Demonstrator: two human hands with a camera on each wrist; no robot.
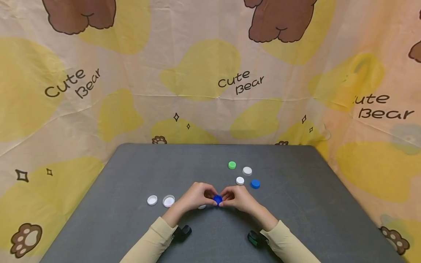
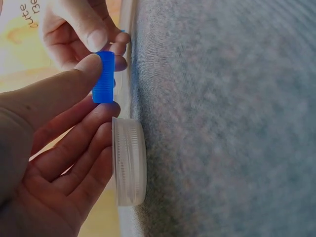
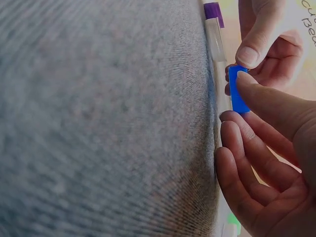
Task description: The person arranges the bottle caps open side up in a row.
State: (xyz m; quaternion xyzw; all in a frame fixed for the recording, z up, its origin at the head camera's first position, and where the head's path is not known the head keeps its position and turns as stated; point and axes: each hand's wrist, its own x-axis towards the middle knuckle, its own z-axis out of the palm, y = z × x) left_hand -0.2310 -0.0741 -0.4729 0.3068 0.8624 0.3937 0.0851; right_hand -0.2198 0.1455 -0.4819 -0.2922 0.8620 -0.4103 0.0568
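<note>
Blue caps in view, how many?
2. The held blue cap is pinched by the left hand and right hand; the loose blue cap lies on the table beyond the right hand. More could be hidden behind the hands.

The thing in the fingers is a small blue cap (image 1: 217, 199), round and low, and its side wall has many fine ridges. It is held nearly level, with a flat face toward the table (image 1: 210, 241), and it seems to be a little above this surface. The left hand (image 1: 196, 195) pinches it at one side and the right hand (image 1: 238, 197) at the opposite side, both thumbs touching its wall.
</note>
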